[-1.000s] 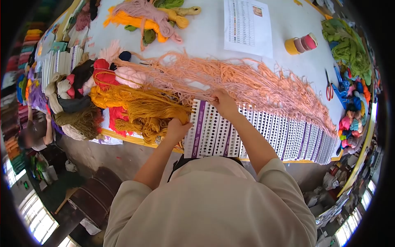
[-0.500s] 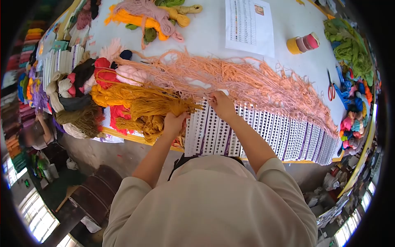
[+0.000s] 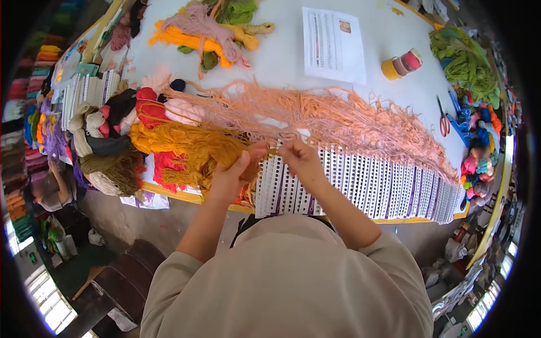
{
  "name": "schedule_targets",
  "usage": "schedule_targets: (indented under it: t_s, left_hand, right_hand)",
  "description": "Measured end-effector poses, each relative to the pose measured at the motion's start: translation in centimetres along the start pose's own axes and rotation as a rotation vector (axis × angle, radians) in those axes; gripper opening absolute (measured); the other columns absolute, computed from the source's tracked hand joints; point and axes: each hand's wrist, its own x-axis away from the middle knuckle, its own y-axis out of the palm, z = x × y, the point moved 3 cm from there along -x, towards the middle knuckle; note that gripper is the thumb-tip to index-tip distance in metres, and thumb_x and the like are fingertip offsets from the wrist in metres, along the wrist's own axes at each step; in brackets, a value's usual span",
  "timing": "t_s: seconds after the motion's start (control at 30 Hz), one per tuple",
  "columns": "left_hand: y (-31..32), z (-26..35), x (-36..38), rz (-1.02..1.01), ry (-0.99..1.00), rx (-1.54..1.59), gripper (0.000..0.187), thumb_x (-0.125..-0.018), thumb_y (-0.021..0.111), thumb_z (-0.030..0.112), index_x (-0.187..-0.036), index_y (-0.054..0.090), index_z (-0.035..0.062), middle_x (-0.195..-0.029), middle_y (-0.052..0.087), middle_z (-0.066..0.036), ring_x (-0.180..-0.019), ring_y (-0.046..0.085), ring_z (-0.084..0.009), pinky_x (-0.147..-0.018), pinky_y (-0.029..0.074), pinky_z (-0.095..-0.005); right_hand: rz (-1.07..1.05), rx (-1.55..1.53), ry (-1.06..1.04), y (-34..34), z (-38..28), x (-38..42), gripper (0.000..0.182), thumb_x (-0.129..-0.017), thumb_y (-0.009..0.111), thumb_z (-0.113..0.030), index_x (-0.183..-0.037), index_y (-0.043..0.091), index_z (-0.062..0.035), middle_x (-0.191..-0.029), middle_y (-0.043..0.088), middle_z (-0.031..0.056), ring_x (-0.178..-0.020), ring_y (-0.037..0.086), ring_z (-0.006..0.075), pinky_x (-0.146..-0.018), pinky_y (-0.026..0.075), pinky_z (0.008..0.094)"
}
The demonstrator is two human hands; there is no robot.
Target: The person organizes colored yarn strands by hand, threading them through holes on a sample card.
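Observation:
My left hand [image 3: 232,176] is closed around the loose end of a mustard-yellow yarn hank [image 3: 186,143], which spreads leftward across the table. Close to its right, my right hand [image 3: 304,165] is pinched on a few mustard strands running from the hank. Under and beside my right hand lie overlapping white cards with rows of punched holes [image 3: 360,183], some with purple strips. Long peach and pink yarn strands [image 3: 338,115] stretch over the cards' upper ends. The exact tips of the pinched strands are too small to make out.
Red, pink, black and olive hanks [image 3: 110,163] crowd the left. A printed sheet [image 3: 333,48], stacked thread spools [image 3: 402,63] and red-handled scissors [image 3: 444,125] lie on the table [image 3: 282,56]. Green yarn [image 3: 468,65] is at right. Another person [image 3: 53,186] is at far left.
My left hand has turned and lifted slightly, drawing the mustard yarn up with it. My right hand has come down a little, now with mustard strands between the fingers. The view has shifted slightly.

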Motion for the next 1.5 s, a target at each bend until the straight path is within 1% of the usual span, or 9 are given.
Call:
schedule_targets:
  t_s: [0.07,0.2,0.4,0.47,0.73,0.8,1.03,1.2,1.5]
  left_hand:
    - [0.6,0.2,0.2,-0.072,0.044,-0.041,0.044,-0.098,0.051,0.028,-0.127,0.053,-0.0043,-0.13,0.055,-0.012,-0.119,0.052,-0.0216,-0.102,0.041,-0.0358]
    - [3.1,0.7,2.6,-0.085,0.084,-0.015,0.044,-0.097,0.053,0.029,-0.126,0.054,-0.0042,-0.122,0.06,-0.012,-0.114,0.055,-0.0213,-0.099,0.043,-0.0353]
    - [3.6,1.4,6.0,-0.117,0.155,0.007,0.035,-0.096,0.055,0.023,-0.117,0.06,-0.005,-0.115,0.063,-0.012,-0.105,0.06,-0.0199,-0.093,0.048,-0.0338]
    - [3.8,1.7,7.0,-0.079,0.259,-0.237,0.028,-0.096,0.055,0.019,-0.11,0.063,-0.0046,-0.109,0.065,-0.011,-0.099,0.061,-0.0187,-0.089,0.049,-0.0323]
    - [4.3,1.9,9.5,-0.078,0.233,-0.168,0.023,-0.095,0.055,0.012,-0.107,0.063,-0.0048,-0.107,0.066,-0.01,-0.097,0.061,-0.0167,-0.087,0.05,-0.0304]
    - [4.3,1.9,9.9,-0.099,0.301,-0.277,0.023,-0.095,0.055,0.012,-0.108,0.063,-0.0048,-0.107,0.065,-0.01,-0.097,0.061,-0.0168,-0.087,0.05,-0.0303]
    - [4.3,2.2,10.6,-0.117,0.249,-0.083,0.023,-0.095,0.056,0.013,-0.109,0.063,-0.004,-0.11,0.065,-0.01,-0.099,0.061,-0.0169,-0.088,0.049,-0.0303]
    - [4.0,1.7,10.6,-0.13,0.304,-0.206,0.025,-0.095,0.057,0.016,-0.109,0.063,-0.0039,-0.11,0.065,-0.011,-0.098,0.061,-0.0177,-0.088,0.049,-0.0303]
    - [4.2,2.2,11.3,-0.107,0.255,-0.131,0.021,-0.093,0.059,0.011,-0.107,0.063,-0.0038,-0.106,0.065,-0.01,-0.094,0.06,-0.0152,-0.084,0.05,-0.0295]
  right_hand:
    - [-0.105,-0.097,0.012,2.3,-4.1,2.9,0.01,-0.088,0.065,-0.013,-0.091,0.063,-0.0041,-0.082,0.06,-0.0019,-0.063,0.051,0.0049,-0.052,0.046,0.0198]
    - [-0.089,-0.134,-0.254,3.9,-6.7,6.0,0.008,-0.089,0.065,-0.012,-0.092,0.061,-0.0049,-0.081,0.06,-0.0026,-0.061,0.048,0.0047,-0.054,0.042,0.0202]
    - [-0.053,-0.314,-0.064,5.0,-7.7,10.1,0.006,-0.088,0.062,-0.006,-0.092,0.063,-0.0021,-0.115,0.064,-0.0002,-0.06,0.045,0.0029,-0.053,0.041,0.0188]
    - [-0.047,-0.359,-0.075,5.5,-7.4,10.9,0.006,-0.088,0.062,-0.007,-0.092,0.064,-0.0024,-0.115,0.064,-0.0001,-0.06,0.045,0.0028,-0.053,0.041,0.0187]
    - [-0.013,-0.433,-0.12,6.9,-7.2,13.1,0.005,-0.089,0.062,-0.009,-0.09,0.063,-0.0035,-0.116,0.065,0.0016,-0.063,0.047,0.0016,-0.053,0.042,0.0184]
    - [0.082,-0.25,-0.328,7.4,-7.3,13.5,0.004,-0.09,0.061,-0.009,-0.09,0.061,-0.0048,-0.108,0.067,0.004,-0.06,0.045,0.0032,-0.052,0.04,0.0196]
    - [0.047,-0.422,-0.184,7.6,-7.4,14.4,0.005,-0.09,0.062,-0.008,-0.093,0.06,-0.0045,-0.099,0.066,0.0017,-0.061,0.047,0.0032,-0.052,0.043,0.0188]
    - [0.126,-0.15,-0.42,8.4,-7.6,14.7,0.007,-0.091,0.061,-0.012,-0.094,0.061,-0.0056,-0.079,0.06,-0.0018,-0.057,0.044,0.0033,-0.051,0.041,0.0195]
    - [0.07,-0.462,-0.215,8.5,-7.4,15.0,0.007,-0.09,0.062,-0.012,-0.089,0.061,-0.0059,-0.073,0.055,-0.0035,-0.055,0.043,0.003,-0.051,0.04,0.0197]
